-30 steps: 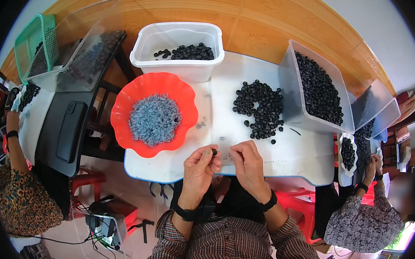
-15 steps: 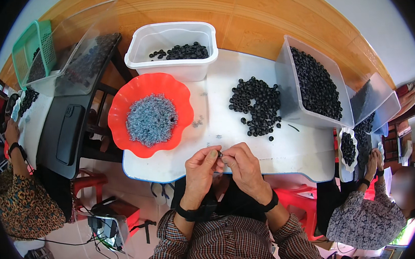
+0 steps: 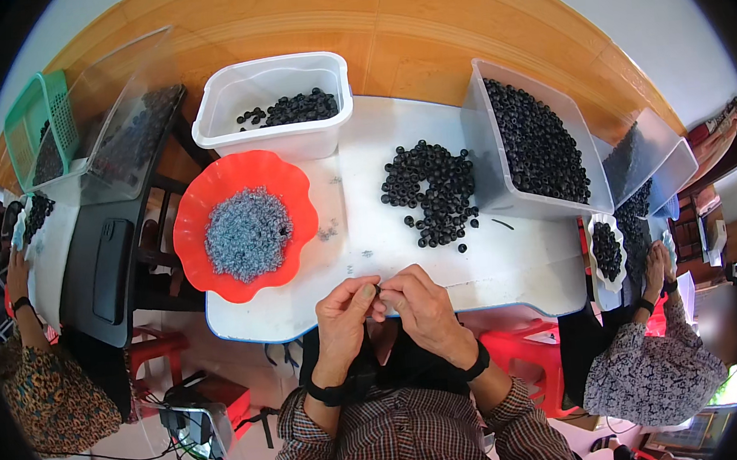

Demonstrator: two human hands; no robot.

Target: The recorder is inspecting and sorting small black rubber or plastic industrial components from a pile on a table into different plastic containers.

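My left hand (image 3: 345, 321) and my right hand (image 3: 419, 312) meet just over the table's front edge. Pinched between their fingertips is a small black round part (image 3: 378, 289); its details are mostly covered by the fingers. Beyond my hands, a loose pile of black round parts (image 3: 434, 187) lies on the white table (image 3: 387, 250). To the left stands a red wavy-rimmed bowl (image 3: 188, 221) holding a heap of small clear bluish pieces (image 3: 249, 234). A few of those clear pieces lie scattered on the table beside the bowl.
Behind the bowl stands a white tub (image 3: 294, 141) with black parts inside. A clear bin (image 3: 492, 170) full of black parts is at the right. Co-workers sit at both sides, a patterned sleeve (image 3: 652, 372) at right. A red stool (image 3: 523, 360) stands below the table.
The view has shifted, so the table and containers sit a little lower and further left. My hands keep the same pinch on the small black part.
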